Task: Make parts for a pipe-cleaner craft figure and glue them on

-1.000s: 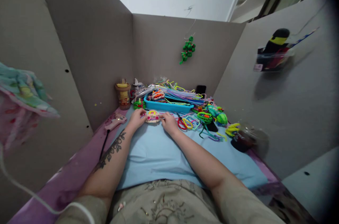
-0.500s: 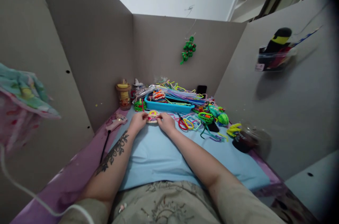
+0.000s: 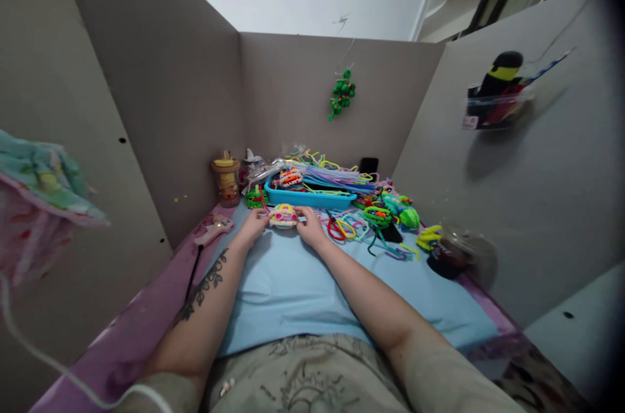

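Note:
A small rounded pipe-cleaner craft piece (image 3: 283, 217), cream with pink and yellow spots, sits between my hands over the blue cloth. My left hand (image 3: 254, 227) grips its left edge with thumb and fingers. On its right side, my right hand (image 3: 311, 228) has fingertips and thumb closed at the edge. The underside of the piece is hidden. Just behind my left hand is a green pipe-cleaner figure (image 3: 256, 197). To the right of my right hand lie red-handled scissors (image 3: 334, 228) among loose pipe cleaners.
A blue tray (image 3: 312, 199) heaped with pipe cleaners stands at the back. A lidded cup (image 3: 227, 182) is at its left, a phone (image 3: 370, 166) behind. Finished green pieces (image 3: 377, 217) and a clear-lidded container (image 3: 454, 255) lie right. A pink glue gun (image 3: 215, 230) rests left. Grey panels enclose the table.
The craft piece has turned in my hands, so more pink spots show. My fingers have moved outward to its edges. The view has shifted slightly.

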Demonstrator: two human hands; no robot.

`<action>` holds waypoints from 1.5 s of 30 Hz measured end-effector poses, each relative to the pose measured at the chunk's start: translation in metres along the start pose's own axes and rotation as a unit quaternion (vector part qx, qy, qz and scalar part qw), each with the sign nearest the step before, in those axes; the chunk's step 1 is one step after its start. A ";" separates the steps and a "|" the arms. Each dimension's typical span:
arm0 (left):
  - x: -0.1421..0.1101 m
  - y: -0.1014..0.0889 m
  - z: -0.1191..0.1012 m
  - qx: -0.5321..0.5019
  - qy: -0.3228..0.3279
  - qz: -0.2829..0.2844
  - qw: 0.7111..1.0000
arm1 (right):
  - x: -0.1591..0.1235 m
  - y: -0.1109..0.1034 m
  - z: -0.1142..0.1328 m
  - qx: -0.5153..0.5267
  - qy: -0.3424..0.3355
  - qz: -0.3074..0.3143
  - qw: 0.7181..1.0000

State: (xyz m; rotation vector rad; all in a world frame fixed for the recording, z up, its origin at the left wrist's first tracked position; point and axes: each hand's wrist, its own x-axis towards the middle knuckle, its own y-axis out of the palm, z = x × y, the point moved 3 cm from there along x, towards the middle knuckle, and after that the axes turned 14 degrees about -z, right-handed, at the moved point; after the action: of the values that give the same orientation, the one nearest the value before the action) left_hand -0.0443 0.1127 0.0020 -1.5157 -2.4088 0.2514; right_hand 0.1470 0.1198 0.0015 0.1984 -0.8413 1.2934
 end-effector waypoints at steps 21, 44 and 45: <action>-0.033 0.015 -0.028 -0.357 -0.140 0.191 0.904 | -0.011 -0.025 0.040 0.025 -0.157 -0.050 0.986; -0.041 0.019 -0.030 -0.338 -0.121 0.223 0.906 | -0.009 -0.026 0.042 0.045 -0.182 -0.006 0.982; -0.040 0.018 -0.030 -0.334 -0.123 0.220 0.908 | -0.010 -0.026 0.042 0.045 -0.185 -0.005 0.982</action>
State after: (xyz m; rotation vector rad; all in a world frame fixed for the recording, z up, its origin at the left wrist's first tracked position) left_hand -0.0024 0.0842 0.0195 -2.4618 -2.4319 -0.3658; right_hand 0.1518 0.0807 0.0328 0.5260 -1.0942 1.3068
